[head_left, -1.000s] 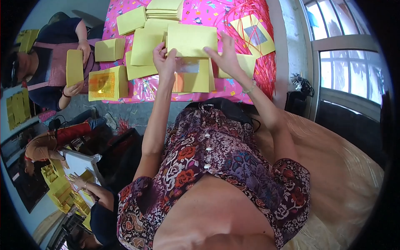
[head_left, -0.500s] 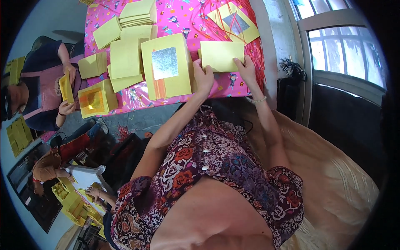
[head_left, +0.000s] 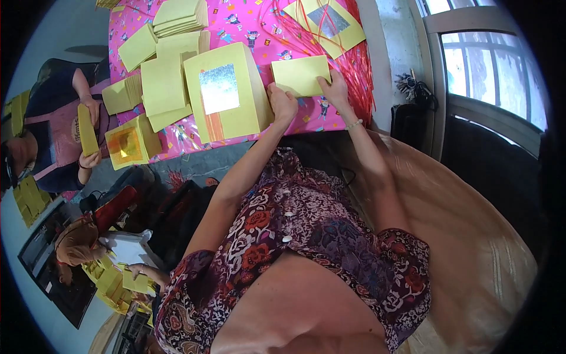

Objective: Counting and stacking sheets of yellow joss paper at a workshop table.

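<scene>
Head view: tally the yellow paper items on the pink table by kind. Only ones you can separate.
Sheets with a silver foil square: 2, one by the left hand, one at the far edge.
Stack with gold foil on top: 1.
Plain sheet held by both hands: 1, right hand on it.
Plain stacks: too overlapped to count.
Total separable: 4

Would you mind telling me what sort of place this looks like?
Probably a home room used as a small craft workshop. A table with a pink cloth is covered in stacked yellow sheets, other people sit handling the same sheets, and there is a window.
</scene>
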The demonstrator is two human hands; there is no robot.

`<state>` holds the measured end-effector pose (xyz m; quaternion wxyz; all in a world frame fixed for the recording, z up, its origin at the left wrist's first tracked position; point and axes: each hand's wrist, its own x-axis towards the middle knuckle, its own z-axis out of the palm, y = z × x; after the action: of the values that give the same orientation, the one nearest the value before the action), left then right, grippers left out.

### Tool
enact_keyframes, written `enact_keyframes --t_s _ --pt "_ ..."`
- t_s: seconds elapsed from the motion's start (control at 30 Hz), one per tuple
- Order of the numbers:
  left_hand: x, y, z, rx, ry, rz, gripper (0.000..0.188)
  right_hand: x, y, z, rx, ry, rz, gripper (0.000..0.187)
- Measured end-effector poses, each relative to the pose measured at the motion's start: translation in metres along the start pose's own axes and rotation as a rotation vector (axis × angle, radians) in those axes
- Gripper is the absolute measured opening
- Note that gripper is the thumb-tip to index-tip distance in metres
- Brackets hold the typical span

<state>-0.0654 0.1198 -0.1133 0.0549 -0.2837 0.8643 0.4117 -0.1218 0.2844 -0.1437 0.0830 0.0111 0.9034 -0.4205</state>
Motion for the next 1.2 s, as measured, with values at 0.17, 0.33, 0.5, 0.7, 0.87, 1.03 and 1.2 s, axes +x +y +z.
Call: enact_keyframes --t_s 0.17,0.33,0.5,0.7,0.87,1.03,1.2 --pt "-0.004 -0.004 0.003 0.041 0.107 0.135 0.059 -0.003 -0.002 0.001 -0.024 0.010 -0.037 0.034" --pt "-0.015 0.014 -0.003 0.113 0.020 0.138 0.070 -0.001 0.000 0.004 -0.045 0.015 -0.006 0.034" --pt "-0.019 0.011 -0.006 0.353 0.261 0.493 0.068 0.001 -0.001 0.010 -0.093 0.103 -0.050 0.030" --pt "-0.008 -0.008 -0.004 0.466 0.037 0.634 0.052 0.003 -0.003 0.010 -0.103 0.061 0.017 0.031" --pt "-0.006 -0.003 0.000 0.491 -0.050 0.557 0.042 0.001 -0.015 0.009 -0.221 0.129 0.093 0.045" --pt "-0.007 -0.003 0.003 0.486 -0.088 0.529 0.047 0.009 -0.021 0.007 -0.401 0.071 0.125 0.051" --pt "-0.015 0.006 0.009 0.352 0.045 0.472 0.050 0.012 0.009 0.012 -0.254 0.065 0.101 0.046"
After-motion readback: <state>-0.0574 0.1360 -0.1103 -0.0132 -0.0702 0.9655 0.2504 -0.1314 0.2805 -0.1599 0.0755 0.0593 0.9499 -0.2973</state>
